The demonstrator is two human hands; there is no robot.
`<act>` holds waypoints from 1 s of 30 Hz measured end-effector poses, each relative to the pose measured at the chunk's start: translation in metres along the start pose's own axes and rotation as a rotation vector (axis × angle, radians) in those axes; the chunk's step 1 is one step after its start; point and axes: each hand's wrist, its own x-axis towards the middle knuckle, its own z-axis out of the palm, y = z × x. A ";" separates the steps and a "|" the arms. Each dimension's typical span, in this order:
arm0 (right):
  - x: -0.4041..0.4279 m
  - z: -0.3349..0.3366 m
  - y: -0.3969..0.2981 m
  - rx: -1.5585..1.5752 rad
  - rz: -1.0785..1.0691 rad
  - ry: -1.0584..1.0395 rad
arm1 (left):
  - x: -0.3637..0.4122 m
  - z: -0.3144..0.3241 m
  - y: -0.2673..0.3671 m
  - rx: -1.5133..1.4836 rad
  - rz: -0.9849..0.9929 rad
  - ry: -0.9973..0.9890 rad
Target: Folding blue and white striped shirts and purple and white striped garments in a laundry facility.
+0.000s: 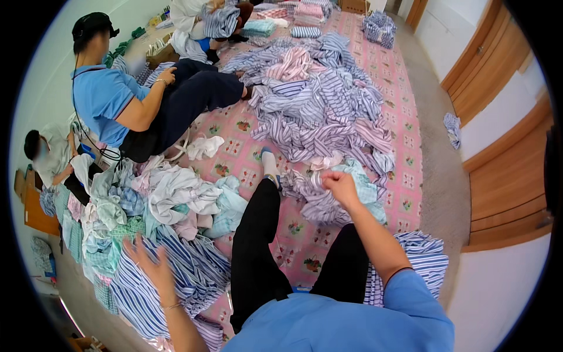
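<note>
My left hand (151, 268) is spread and slightly blurred above blue-and-white striped cloth (136, 299) at the left, with nothing in it. My right hand (341, 187) is raised with curled fingers over a crumpled purple-striped garment (319, 204) between my legs. Whether its fingertips pinch anything is too small to tell. Light turquoise cloth (363, 193) lies just right of that hand. Beyond it spreads a large heap of striped garments (308, 110), mostly blue, purple and pink. White and pale green garments (176, 193) are heaped at my left, beside the striped cloth.
A patterned pink mat (402, 180) lies under the heaps. A person in a blue shirt (103, 97) sits at the upper left; others sit farther back and at the far left. Folded striped fabric (422, 259) is stacked at my right. Wooden doors (510, 193) line the right wall.
</note>
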 end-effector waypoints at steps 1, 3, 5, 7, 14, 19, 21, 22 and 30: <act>-0.009 -0.010 -0.041 0.042 -0.047 -0.034 | -0.001 0.016 0.030 -0.131 0.046 -0.062; -0.035 -0.018 -0.120 0.117 -0.143 -0.114 | -0.015 0.058 0.082 -0.477 0.145 -0.203; -0.072 -0.031 -0.189 0.147 -0.261 -0.163 | -0.027 0.094 0.139 -0.480 0.301 -0.397; -0.113 -0.040 -0.247 0.152 -0.346 -0.184 | -0.042 0.123 0.178 -0.596 0.333 -0.551; -0.193 -0.084 -0.313 0.338 -0.726 -0.065 | -0.044 0.161 0.218 -1.367 0.019 -0.689; -0.171 -0.111 -0.285 0.531 -0.576 0.064 | 0.033 0.095 0.174 -1.482 -0.121 -0.452; -0.164 -0.117 -0.276 0.567 -0.564 0.047 | 0.050 0.063 0.168 -1.523 -0.209 -0.371; -0.161 -0.118 -0.274 0.598 -0.552 0.045 | 0.055 0.045 0.166 -1.612 -0.205 -0.280; -0.205 -0.159 -0.174 0.996 -0.737 -0.301 | -0.038 -0.061 0.092 -1.550 0.307 -1.126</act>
